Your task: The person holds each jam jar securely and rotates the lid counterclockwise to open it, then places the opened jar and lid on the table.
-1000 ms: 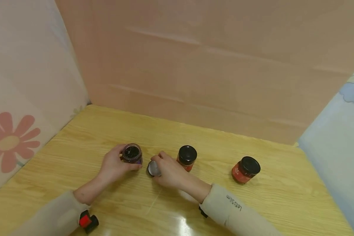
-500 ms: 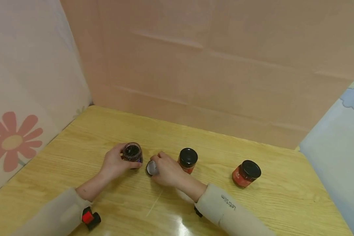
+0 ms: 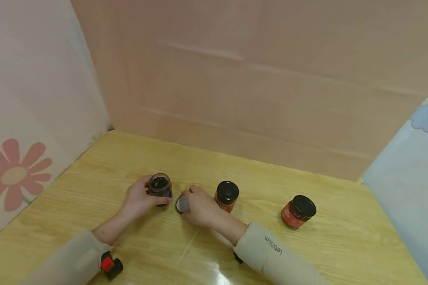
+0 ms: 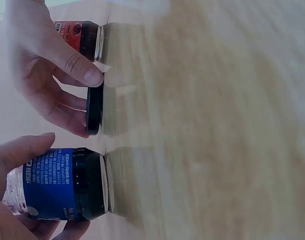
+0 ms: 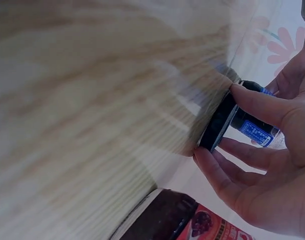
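Glass jar (image 3: 160, 188), blue-labelled, stands left of centre, left hand (image 3: 137, 199) curled round it. Right hand (image 3: 201, 208) pinches a round black lid (image 3: 181, 204).

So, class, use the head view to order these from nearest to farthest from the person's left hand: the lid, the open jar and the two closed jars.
1. Open jar, held in the left hand.
2. Lid, pinched by the right hand.
3. Middle closed jar, just beyond the right hand.
4. Other closed jar, farthest to the right.
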Demonstrator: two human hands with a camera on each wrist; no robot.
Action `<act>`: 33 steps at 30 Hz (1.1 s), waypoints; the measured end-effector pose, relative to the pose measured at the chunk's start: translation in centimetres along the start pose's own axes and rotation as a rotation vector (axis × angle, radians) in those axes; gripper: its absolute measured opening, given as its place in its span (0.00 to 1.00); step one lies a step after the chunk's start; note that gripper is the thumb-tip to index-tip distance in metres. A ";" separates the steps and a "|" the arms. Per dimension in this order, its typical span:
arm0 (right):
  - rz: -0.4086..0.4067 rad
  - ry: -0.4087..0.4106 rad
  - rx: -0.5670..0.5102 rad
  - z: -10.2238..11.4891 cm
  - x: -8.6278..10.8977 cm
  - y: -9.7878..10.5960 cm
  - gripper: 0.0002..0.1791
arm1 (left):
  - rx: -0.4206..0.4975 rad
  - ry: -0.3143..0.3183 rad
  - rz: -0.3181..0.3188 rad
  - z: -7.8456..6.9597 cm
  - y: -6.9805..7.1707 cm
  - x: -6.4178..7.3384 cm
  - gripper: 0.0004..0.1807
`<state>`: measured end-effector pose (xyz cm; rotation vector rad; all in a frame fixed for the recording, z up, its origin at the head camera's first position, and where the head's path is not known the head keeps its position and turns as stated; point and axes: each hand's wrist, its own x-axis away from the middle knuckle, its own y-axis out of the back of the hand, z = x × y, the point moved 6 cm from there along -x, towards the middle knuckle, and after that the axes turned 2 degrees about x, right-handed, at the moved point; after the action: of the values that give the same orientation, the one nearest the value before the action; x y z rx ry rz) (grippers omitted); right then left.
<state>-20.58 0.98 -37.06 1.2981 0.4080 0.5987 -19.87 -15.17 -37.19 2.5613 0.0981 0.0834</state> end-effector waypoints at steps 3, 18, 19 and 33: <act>-0.006 0.005 0.005 -0.1 -0.2 0.2 0.29 | -0.004 -0.016 -0.002 -0.1 0.0 -0.3 0.42; 0.096 -0.002 -0.024 0.1 1.1 0.5 0.37 | -0.032 -0.152 0.016 -1.5 0.1 0.4 0.47; 0.090 -0.004 -0.022 0.1 1.3 0.6 0.37 | -0.037 -0.150 0.010 -1.6 0.1 0.4 0.47; -0.149 0.129 -0.074 0.3 4.1 5.7 0.30 | -0.095 -0.188 -0.057 -3.7 1.1 0.9 0.51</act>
<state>-18.19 4.14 -31.29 1.1504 0.5784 0.5677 -19.24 -14.00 -33.52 2.4559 0.0927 -0.1702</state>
